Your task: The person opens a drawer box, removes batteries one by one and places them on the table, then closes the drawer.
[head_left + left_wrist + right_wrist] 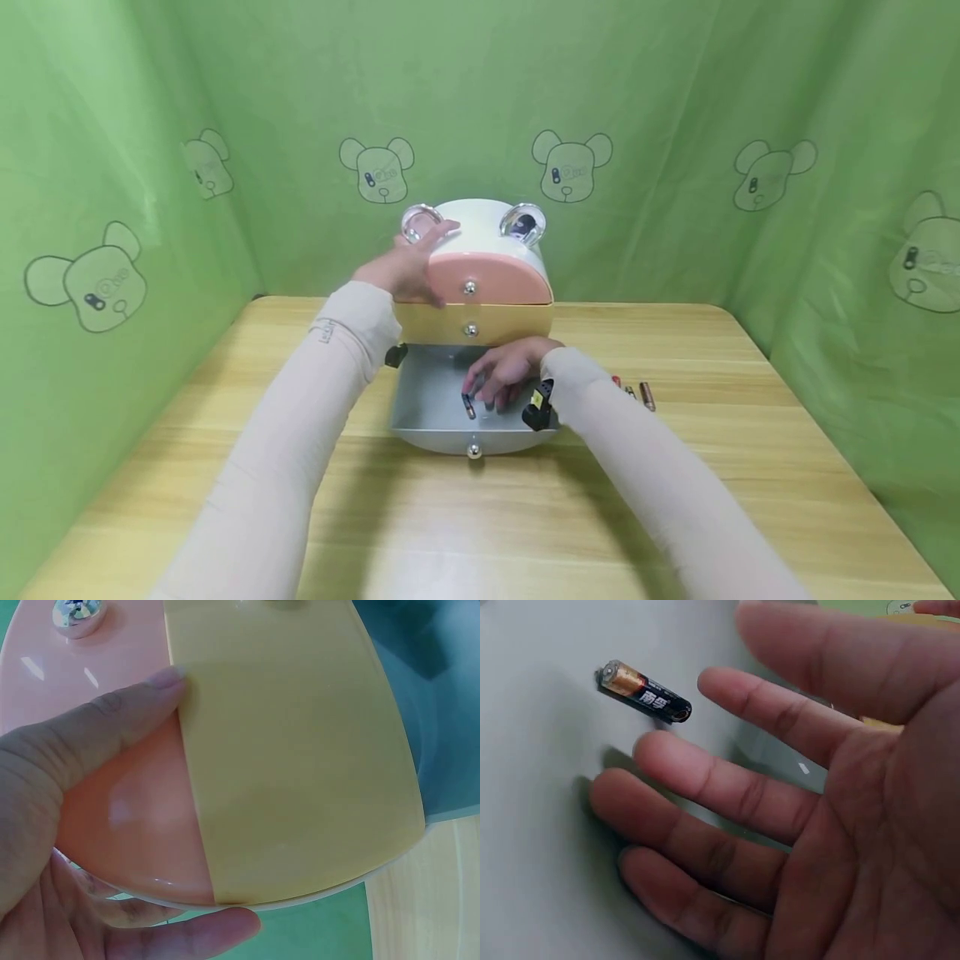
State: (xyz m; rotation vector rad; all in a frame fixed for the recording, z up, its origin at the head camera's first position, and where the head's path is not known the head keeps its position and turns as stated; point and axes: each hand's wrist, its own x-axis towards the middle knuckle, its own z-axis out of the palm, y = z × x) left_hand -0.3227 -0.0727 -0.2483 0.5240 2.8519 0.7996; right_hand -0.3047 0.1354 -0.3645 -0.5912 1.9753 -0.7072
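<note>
A small drawer cabinet [480, 221] with a white shell and two silvery ears stands on the table. Its pink drawer [495, 275] and yellow drawer [510, 321] are closed, while the grey bottom drawer [427, 392] is pulled out. My left hand [405, 268] grips the cabinet's left side; in the left wrist view the thumb [120, 724] lies on the front and the other fingers reach round the side. Inside the grey drawer a black and copper battery [646, 692] lies on its side. My right hand [512, 371] is over it with fingers spread, apart from the battery.
Several batteries [647, 397] lie on the wooden table [675, 475] to the right of the cabinet, partly hidden by the right sleeve. Green curtains [645, 75] with bear-head drawings surround the table at the back and both sides.
</note>
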